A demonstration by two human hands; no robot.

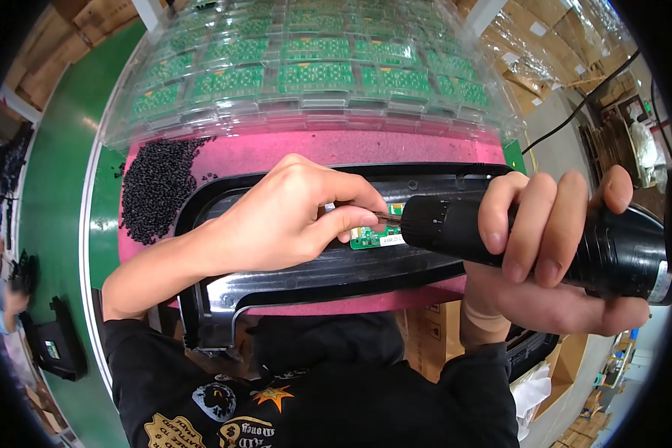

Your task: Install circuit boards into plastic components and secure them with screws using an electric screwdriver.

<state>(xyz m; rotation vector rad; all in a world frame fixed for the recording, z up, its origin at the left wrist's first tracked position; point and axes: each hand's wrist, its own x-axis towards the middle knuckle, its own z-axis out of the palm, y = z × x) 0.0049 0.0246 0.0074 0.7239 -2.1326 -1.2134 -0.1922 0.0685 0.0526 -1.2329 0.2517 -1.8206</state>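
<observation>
My right hand [545,231] is wrapped round the body of a black electric screwdriver [444,224], which lies nearly level and points left. At its front end, the thumb and fingers of my left hand [299,213] pinch the metal bit. Whether a small screw sits between those fingertips is hidden. Just beneath the bit is a green circuit board [364,240] with a white label, partly covered by the tool and my fingers. The board is inside a long, shallow black plastic housing [306,280] whose right part my right hand hides.
A pile of small black screws or similar pieces [157,187] is on the pink mat [239,155], left of the housing. Behind stand stacked clear trays [313,112] holding many green boards. A black cable [582,104] hangs at right. Another person [7,299] is at far left.
</observation>
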